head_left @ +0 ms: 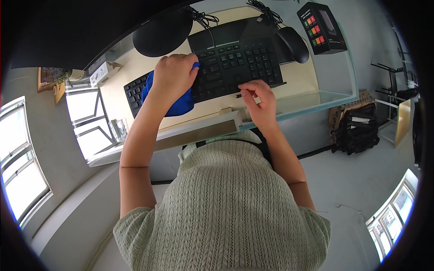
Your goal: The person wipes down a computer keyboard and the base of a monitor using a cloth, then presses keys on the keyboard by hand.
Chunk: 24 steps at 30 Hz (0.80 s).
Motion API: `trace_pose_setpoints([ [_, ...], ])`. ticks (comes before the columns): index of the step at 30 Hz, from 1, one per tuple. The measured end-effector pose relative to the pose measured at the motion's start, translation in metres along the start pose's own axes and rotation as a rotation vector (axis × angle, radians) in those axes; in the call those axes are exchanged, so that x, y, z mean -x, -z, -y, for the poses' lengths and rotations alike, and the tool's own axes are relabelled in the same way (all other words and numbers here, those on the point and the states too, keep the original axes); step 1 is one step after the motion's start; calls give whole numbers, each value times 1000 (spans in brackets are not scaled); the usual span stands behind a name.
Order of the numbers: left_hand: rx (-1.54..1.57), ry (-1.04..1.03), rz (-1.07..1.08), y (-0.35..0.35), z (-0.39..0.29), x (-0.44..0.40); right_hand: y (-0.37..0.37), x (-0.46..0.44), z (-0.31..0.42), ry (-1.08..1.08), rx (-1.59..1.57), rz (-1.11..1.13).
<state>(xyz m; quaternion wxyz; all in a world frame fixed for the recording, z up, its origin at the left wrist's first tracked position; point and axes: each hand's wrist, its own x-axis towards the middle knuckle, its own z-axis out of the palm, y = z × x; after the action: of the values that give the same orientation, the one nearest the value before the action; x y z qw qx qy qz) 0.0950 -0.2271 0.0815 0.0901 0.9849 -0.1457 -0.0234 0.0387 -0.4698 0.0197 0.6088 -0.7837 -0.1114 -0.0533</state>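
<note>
A black keyboard (260,61) lies across the desk. My left hand (174,74) is closed on a blue cloth (183,104), pressing it onto the left part of the keys. Part of the cloth hangs over the keyboard's front edge, and it hides some keys beneath. At the front edge, right of the middle, my right hand (262,101) has its fingers bent, with index finger and thumb pinched at the keyboard's rim. How firmly they hold the rim cannot be made out.
A black mouse (293,44) sits right of the keyboard, with bundled cables (203,19) behind. A black box (321,29) stands at the back right. A round monitor base (162,34) is at the back left. The glass desk edge (312,108) runs in front; a backpack (357,128) is beyond.
</note>
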Motion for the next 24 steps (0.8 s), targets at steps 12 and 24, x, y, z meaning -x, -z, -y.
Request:
trace_pose_setpoints([
  [12,24,129,46,13,23,17,1,1,-2,-15,24,23],
  [24,47,234,91,23,52,41,1,2,-4,-10,40,38],
])
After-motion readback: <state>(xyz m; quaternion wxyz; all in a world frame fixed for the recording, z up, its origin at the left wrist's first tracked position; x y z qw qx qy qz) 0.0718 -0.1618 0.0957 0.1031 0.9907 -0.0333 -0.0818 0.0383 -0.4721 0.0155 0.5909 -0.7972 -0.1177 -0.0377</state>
